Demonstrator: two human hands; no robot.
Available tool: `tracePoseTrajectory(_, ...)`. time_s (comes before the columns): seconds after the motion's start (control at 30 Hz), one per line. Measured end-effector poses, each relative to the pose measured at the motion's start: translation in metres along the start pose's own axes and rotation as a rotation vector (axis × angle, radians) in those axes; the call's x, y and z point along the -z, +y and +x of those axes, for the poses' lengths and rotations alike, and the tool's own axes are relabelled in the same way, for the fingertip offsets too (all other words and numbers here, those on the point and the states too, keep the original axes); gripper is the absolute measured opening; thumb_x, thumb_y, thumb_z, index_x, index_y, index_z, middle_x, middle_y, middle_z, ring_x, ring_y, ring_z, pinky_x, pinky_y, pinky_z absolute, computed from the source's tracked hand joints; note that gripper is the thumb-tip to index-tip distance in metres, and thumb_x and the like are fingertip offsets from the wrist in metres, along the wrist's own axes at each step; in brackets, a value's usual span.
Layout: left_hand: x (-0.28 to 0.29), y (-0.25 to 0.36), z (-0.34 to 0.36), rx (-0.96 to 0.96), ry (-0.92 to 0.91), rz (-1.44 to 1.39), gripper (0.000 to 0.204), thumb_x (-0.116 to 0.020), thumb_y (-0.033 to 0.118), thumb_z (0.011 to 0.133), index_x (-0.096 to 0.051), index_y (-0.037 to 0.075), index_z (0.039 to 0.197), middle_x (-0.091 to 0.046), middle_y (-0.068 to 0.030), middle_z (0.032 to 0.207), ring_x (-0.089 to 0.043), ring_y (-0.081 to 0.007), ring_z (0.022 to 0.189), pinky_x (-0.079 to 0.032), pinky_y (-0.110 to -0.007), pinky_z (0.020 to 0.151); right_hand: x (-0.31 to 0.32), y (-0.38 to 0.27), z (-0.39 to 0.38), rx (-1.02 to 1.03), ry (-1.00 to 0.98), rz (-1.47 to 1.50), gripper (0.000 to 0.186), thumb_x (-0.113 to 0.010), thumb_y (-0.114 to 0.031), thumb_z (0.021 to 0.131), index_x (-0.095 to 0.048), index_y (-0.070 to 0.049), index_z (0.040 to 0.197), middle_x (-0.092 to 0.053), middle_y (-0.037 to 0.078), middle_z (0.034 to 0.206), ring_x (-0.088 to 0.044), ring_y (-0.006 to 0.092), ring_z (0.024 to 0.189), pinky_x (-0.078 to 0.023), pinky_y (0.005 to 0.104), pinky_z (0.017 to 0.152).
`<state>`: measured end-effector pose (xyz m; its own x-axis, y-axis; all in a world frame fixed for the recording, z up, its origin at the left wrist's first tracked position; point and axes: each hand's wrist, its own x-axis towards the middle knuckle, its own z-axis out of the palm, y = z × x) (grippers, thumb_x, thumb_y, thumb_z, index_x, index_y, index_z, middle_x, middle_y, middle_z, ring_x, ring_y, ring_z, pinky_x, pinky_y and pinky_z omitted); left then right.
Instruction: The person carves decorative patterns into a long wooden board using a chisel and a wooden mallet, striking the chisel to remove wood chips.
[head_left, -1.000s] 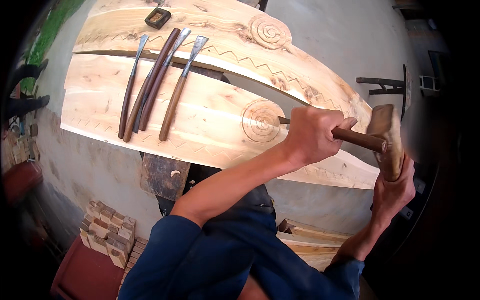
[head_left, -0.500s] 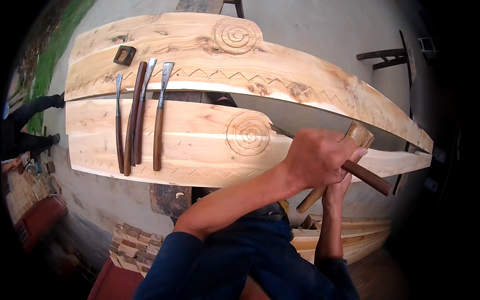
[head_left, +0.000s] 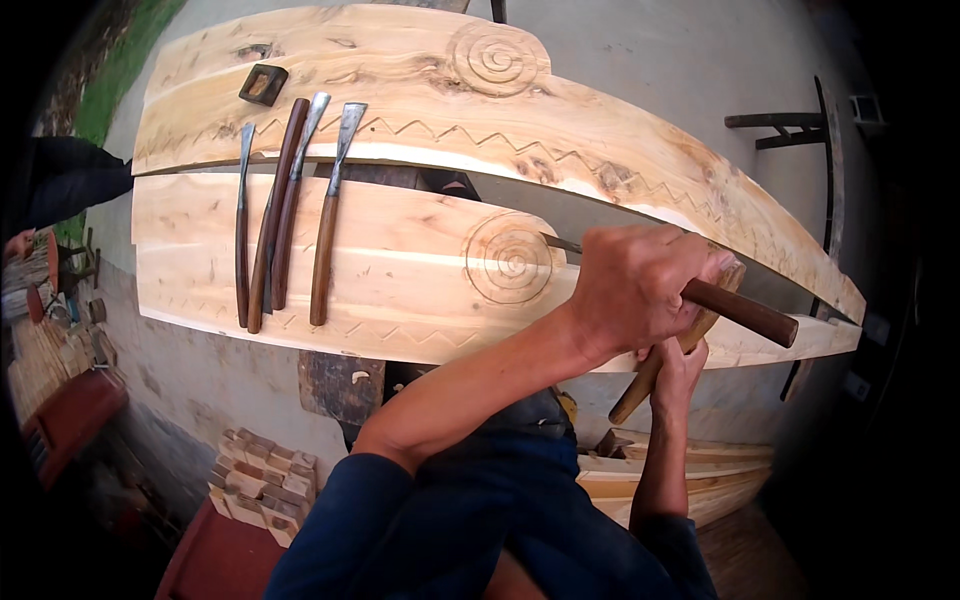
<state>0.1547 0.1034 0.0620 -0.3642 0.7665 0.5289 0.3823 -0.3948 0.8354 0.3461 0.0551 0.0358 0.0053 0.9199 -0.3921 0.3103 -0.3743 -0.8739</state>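
My left hand [head_left: 640, 290] is closed round a long wooden-handled chisel [head_left: 745, 315], its metal end reaching the edge of the carved spiral [head_left: 510, 258] on the near pale board [head_left: 390, 295]. Behind and below it, my right hand [head_left: 675, 375] grips a wooden mallet [head_left: 635, 392], its head partly hidden by my left hand. Several chisels [head_left: 322, 265] lie side by side across the near board, their blades reaching toward the far board [head_left: 380, 60]. That board bears a spiral, a zigzag line and a small dark square object [head_left: 263, 85].
The boards rest on dark wooden supports [head_left: 340, 388]. At lower left are stacked wood blocks [head_left: 260, 475] on a red surface [head_left: 205, 555]. Planks [head_left: 700, 480] lie low at right. Another person's dark-clad legs [head_left: 70, 180] show at far left. A wooden trestle [head_left: 780, 122] stands at upper right.
The mallet, raised at the right a second ago, is now down behind my left hand, my right hand moved leftward and inward. The chisel stays in my left hand. The view has shifted slightly.
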Motion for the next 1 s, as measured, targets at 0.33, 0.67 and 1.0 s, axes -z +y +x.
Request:
tracePoseTrajectory(0.33,0.006,0.001,0.001,0.017,0.041,-0.006,0.046,-0.081,0.016,0.088,-0.046,0.008,0.059,-0.044,-0.0082,0.052,-0.047,-0.0262,0.043,-0.033,-0.04,0.042,0.001,0.001,0.0,0.008,-0.014,-0.035,0.017,-0.062,-0.014,0.095,-0.062,-0.002,0.083,-0.061,0.005,0.068,-0.058,0.014,0.059,-0.044,0.0283,0.056)
tracePoseTrajectory(0.67,0.02,-0.004,0.009,0.141,0.207,-0.062,0.043,-0.079,0.013,0.089,-0.047,0.007,0.061,-0.048,-0.0097,0.053,-0.047,-0.0258,0.042,-0.035,-0.037,0.042,0.004,-0.041,0.003,0.112,0.125,-0.176,0.017,-0.074,-0.007,0.09,-0.065,0.004,0.1,-0.068,0.01,0.081,-0.065,0.0169,0.067,-0.052,0.0301,0.064)
tracePoseTrajectory(1.0,0.039,-0.01,0.021,0.26,0.292,-0.138,0.042,-0.077,0.013,0.092,-0.049,0.007,0.062,-0.05,-0.0122,0.053,-0.049,-0.0293,0.043,-0.038,-0.038,0.045,0.055,-0.226,-0.004,1.034,0.438,-0.093,0.028,-0.064,-0.006,0.099,-0.059,0.01,0.122,-0.067,0.016,0.102,-0.058,0.0181,0.078,-0.048,0.0312,0.08)
